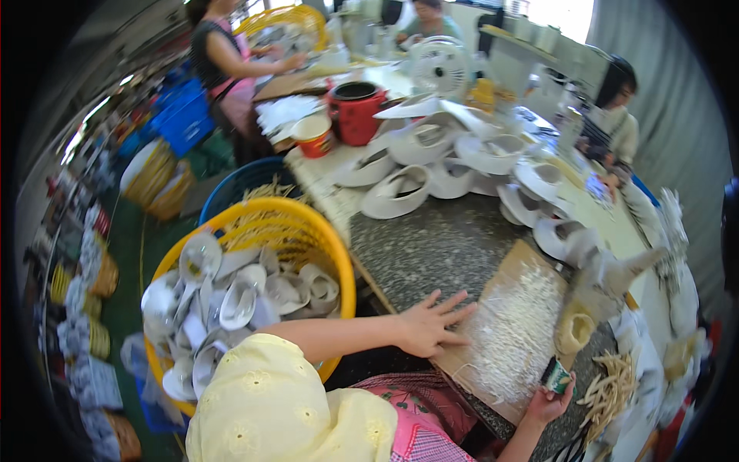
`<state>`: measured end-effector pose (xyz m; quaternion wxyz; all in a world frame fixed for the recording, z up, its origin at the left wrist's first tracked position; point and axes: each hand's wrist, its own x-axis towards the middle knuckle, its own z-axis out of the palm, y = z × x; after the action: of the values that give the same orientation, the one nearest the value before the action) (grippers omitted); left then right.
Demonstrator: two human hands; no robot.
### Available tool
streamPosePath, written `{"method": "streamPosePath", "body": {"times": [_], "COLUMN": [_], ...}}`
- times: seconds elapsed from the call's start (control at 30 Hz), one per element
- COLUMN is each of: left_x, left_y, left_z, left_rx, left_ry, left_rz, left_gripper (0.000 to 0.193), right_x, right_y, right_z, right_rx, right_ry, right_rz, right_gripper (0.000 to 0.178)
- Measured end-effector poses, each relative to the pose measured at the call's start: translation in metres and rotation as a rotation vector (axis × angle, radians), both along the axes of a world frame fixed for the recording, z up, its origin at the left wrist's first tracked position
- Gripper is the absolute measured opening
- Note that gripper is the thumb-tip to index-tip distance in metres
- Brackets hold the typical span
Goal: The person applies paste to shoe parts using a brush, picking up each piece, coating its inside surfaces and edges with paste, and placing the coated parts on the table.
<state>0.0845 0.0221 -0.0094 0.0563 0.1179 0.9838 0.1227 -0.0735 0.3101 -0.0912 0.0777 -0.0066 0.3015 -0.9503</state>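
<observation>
My left hand (435,327) lies with fingers spread at the near left edge of a brown cardboard sheet (493,296), over the dark speckled work surface (408,250). Nothing is in it. Thick white residue (512,339) covers most of the cardboard. At the sheet's right near corner, my right hand (548,404) is closed around a small green-and-white labelled object (556,376), its kind unclear. Just beyond that stands a crusted, pale yellowish cup-like piece (576,331), beside a whitish coated funnel-shaped thing (608,281). White shoe uppers (396,192) are heaped across the far side.
A yellow basket (348,285) full of white shoe parts (242,296) stands at my left, before a blue basket (219,196). Tan strips (608,393) lie at right. A red pot (356,115), paper cup (312,137) and fan (440,69) stand farther back. Three other people work around the table.
</observation>
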Motion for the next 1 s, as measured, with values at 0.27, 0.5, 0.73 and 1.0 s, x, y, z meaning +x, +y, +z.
{"method": "streamPosePath", "body": {"times": [0.27, 0.5, 0.73, 1.0], "left_x": [0.172, 0.286, 0.371, 0.424], "left_y": [-0.120, -0.169, -0.232, -0.277], "left_z": [0.032, -0.006, -0.019, -0.097], "left_rx": [-0.065, -0.516, -0.463, -0.269], "left_ry": [0.627, 0.505, 0.561, 0.510], "left_rz": [1.153, 1.706, 2.207, 2.167], "left_gripper": [0.048, 0.056, 0.042, 0.042], "right_x": [-0.010, 0.023, 0.022, 0.064], "right_y": [0.016, -0.005, -0.025, -0.069], "right_z": [-0.003, 0.024, 0.025, 0.087], "right_rx": [0.128, 1.350, 0.878, 0.452], "right_ry": [0.145, 0.612, 0.503, -0.084], "right_rz": [-0.108, -0.469, -0.148, -0.062], "right_gripper": [0.028, 0.032, 0.028, 0.013]}}
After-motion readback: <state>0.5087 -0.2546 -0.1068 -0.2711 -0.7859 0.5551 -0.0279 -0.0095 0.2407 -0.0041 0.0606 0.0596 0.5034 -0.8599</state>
